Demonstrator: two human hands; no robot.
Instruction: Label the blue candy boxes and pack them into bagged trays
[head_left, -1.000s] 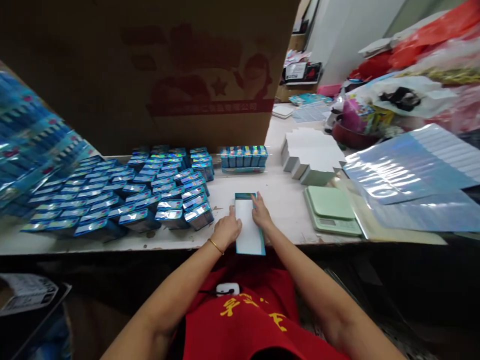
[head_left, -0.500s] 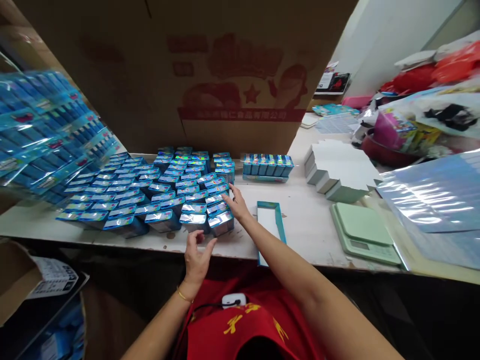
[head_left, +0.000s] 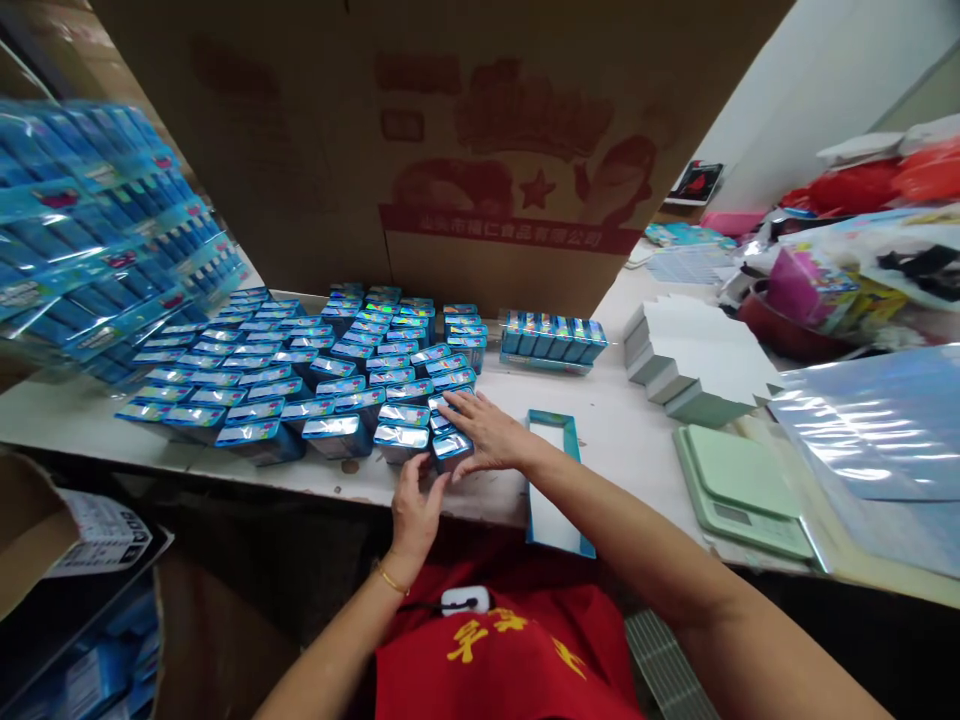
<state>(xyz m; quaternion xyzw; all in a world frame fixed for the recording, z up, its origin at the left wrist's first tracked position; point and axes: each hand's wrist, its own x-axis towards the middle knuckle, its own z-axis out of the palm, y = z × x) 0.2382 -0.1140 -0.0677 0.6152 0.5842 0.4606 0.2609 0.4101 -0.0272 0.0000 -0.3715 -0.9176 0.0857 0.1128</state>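
Many small blue boxes [head_left: 255, 432] with shiny tops stand upright in packed rows on the left and middle of the table. My right hand [head_left: 489, 432] reaches over the front right end of the rows, fingers spread across the tops and thumb low near the front box [head_left: 451, 447]. It touches the boxes without a visible closed grip. My left hand [head_left: 417, 512] is at the table's front edge, fingers curved and thumb apart, with fingertips by the lower front of the boxes. Right of my hands lies a shallow blue-rimmed tray [head_left: 573, 440] with a white inside.
A tall cardboard carton [head_left: 315, 180] stands behind the rows. A wrapped stack of blue packs [head_left: 97, 230] is at left. To the right are a clear pack of blue boxes [head_left: 555, 340], white card stacks [head_left: 705, 350], a green scale [head_left: 742, 480] and plastic sheets [head_left: 877, 430].
My right hand has moved from the right side of the boxes onto their tops, nearer the front. My left hand has come closer to it. The view has shifted slightly.
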